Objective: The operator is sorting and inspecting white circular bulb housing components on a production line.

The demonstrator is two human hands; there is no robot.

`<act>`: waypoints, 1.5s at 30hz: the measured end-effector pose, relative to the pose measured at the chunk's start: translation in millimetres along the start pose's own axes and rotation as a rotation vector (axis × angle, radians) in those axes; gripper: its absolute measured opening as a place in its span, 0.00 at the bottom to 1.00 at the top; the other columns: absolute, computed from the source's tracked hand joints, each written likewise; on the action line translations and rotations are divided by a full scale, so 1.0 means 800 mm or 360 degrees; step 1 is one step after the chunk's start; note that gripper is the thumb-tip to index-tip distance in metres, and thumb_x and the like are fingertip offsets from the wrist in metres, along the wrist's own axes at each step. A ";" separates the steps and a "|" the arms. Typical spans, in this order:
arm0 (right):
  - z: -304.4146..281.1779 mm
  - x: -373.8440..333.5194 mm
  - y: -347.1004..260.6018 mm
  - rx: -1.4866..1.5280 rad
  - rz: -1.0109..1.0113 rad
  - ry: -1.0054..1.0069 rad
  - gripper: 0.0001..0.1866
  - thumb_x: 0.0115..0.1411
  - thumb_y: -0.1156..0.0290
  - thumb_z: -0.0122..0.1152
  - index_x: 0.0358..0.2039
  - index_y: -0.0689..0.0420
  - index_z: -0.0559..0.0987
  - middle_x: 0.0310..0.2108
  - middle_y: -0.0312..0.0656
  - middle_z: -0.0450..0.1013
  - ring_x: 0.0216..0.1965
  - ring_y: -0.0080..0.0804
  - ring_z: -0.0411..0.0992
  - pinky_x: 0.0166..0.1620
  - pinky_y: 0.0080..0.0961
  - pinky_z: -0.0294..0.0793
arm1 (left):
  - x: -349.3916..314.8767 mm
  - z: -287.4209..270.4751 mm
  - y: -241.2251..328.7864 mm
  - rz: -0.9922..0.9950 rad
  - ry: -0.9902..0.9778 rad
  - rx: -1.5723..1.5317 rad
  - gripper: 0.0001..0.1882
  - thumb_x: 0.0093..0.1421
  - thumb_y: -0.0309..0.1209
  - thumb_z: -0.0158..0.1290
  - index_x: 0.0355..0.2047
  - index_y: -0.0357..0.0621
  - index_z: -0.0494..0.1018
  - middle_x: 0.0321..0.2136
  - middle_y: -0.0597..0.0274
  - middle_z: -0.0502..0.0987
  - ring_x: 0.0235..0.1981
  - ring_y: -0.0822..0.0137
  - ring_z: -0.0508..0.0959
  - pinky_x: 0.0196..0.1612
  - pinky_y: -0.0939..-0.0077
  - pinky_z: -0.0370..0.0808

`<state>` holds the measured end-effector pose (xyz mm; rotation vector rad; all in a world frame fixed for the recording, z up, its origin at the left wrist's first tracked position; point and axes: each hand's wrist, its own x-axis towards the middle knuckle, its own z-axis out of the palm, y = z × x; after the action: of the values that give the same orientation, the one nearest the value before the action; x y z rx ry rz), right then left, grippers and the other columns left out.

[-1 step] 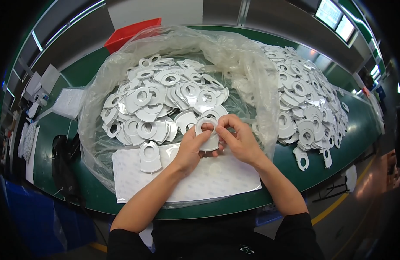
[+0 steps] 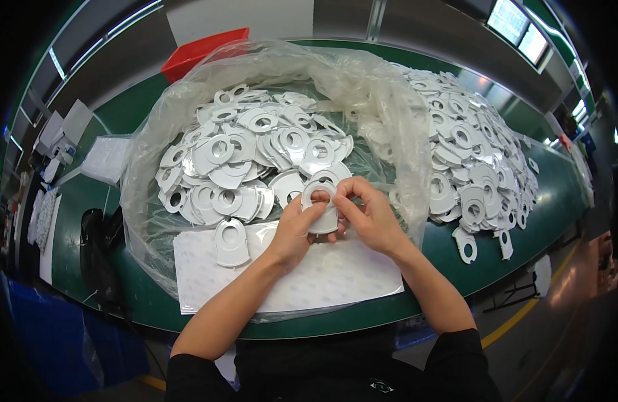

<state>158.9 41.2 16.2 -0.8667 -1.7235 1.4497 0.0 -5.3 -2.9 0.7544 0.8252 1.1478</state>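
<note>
Between my hands is a light grey plastic part (image 2: 324, 223) with a round hole near its top and a flat lower end. My left hand (image 2: 297, 230) grips its left side, thumb across the front. The fingers of my right hand (image 2: 367, 216) pinch its right edge near the hole; whether anything small is between those fingertips is hidden. Below the part lies a stack of white sheets (image 2: 322, 285). Another such part (image 2: 231, 242) rests at the sheets' upper left. Beyond my hands, a heap of the same parts (image 2: 218, 151) fills an opened clear plastic bag (image 2: 145, 181).
A second heap of parts (image 2: 483, 191) covers the right side of the green table (image 2: 523, 264), some lying at its near edge. A red bin (image 2: 205, 52) stands at the back left. Left of the bag are a black object (image 2: 98, 258) and a clear packet (image 2: 105, 159).
</note>
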 end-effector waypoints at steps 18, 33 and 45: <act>-0.008 0.003 -0.001 -0.0209 -0.0138 0.0303 0.11 0.56 0.72 0.59 0.38 0.64 0.77 0.30 0.37 0.74 0.29 0.19 0.71 0.30 0.16 0.70 | -0.003 0.003 0.000 0.0002 0.0011 -0.0099 0.11 0.62 0.33 0.42 0.43 0.42 0.63 0.33 0.56 0.74 0.30 0.68 0.77 0.27 0.78 0.72; -0.007 0.003 -0.009 -0.0173 0.0081 0.0367 0.09 0.51 0.72 0.63 0.23 0.65 0.75 0.20 0.37 0.74 0.20 0.17 0.70 0.23 0.15 0.67 | -0.002 0.003 -0.011 0.0072 -0.0209 0.0249 0.13 0.64 0.33 0.41 0.47 0.42 0.61 0.34 0.59 0.73 0.30 0.70 0.76 0.25 0.84 0.70; 0.003 -0.005 -0.023 -0.1334 -0.0276 0.0435 0.18 0.40 0.64 0.73 0.20 0.61 0.71 0.15 0.38 0.69 0.18 0.27 0.68 0.22 0.23 0.66 | -0.005 0.009 0.001 -0.0059 -0.0210 0.0235 0.44 0.55 0.70 0.17 0.43 0.43 0.65 0.31 0.61 0.73 0.26 0.71 0.76 0.21 0.83 0.68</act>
<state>158.3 34.1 33.8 -1.2213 -2.1282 0.4232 5.5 -9.7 2.0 0.9235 0.8157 1.0004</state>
